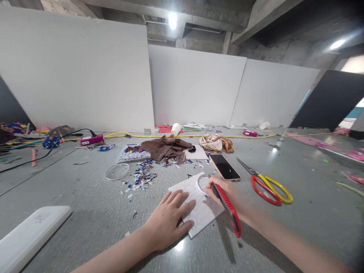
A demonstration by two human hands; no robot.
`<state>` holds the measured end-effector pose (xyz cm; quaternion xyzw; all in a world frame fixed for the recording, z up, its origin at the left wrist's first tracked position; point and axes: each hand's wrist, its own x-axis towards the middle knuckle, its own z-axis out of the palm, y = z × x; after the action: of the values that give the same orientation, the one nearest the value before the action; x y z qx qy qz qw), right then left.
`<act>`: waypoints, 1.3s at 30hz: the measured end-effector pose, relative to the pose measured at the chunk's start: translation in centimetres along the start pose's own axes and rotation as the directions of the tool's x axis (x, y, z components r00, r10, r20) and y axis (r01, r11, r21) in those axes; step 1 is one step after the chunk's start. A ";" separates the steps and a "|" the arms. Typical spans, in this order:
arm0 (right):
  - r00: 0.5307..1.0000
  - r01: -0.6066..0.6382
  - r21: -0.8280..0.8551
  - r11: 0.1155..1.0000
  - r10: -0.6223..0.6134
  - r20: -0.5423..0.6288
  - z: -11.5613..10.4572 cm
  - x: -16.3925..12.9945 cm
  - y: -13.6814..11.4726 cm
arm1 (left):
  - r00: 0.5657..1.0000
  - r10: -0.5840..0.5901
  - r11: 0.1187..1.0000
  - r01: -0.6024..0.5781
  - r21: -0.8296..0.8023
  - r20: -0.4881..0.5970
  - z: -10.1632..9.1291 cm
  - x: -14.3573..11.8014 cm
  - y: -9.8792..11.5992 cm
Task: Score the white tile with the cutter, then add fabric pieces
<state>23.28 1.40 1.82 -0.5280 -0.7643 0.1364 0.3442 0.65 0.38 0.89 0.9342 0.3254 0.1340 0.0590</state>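
Both hands on white card (199, 206) (left (167, 222) flat, right (224, 189) gripping red cutter (229, 210)).

A phone (225, 167) lies between the scissors (267, 184) and paper scraps (142, 176).

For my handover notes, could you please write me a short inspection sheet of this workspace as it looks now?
Surface: grey floor, scattered with small scraps.
Job's things: white square board under both hands; a clear tape ring lies on it; red and black utility knife.
Clutter: red and yellow scissors, black smartphone, brown cloth, coloured paper bits, second clear ring, white paper cup, white flat case.
Hands: left hand flat on the board; right hand grips the knife.
Cables: yellow cable; black cable.
Surroundings: white partition panels, concrete ceiling.
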 end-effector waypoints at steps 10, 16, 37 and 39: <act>0.983 0.186 -0.280 0.942 -0.179 0.050 0.8 -1.1 -0.1 | 1.000 -0.005 1.000 0.005 0.028 0.012 -0.1 0.1 0.1; 0.955 0.281 -0.290 0.915 -0.296 -0.007 0.8 -1.6 -1.1 | 1.000 -0.003 1.000 0.003 0.030 0.004 -0.1 0.0 0.0; 0.947 0.240 -0.521 0.819 -0.315 -0.060 2.1 -1.9 -2.0 | 1.000 -0.005 0.999 0.005 0.032 -0.006 -0.1 -0.1 0.3; 0.949 0.238 -0.524 0.818 -0.310 -0.054 2.2 -1.8 -2.0 | 1.000 0.001 1.000 0.000 0.030 -0.005 -0.2 -0.1 0.3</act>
<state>20.75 -0.72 0.65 -0.4927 -0.8153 -0.1587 0.2595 0.74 0.10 1.13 0.9347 0.3272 0.1314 0.0443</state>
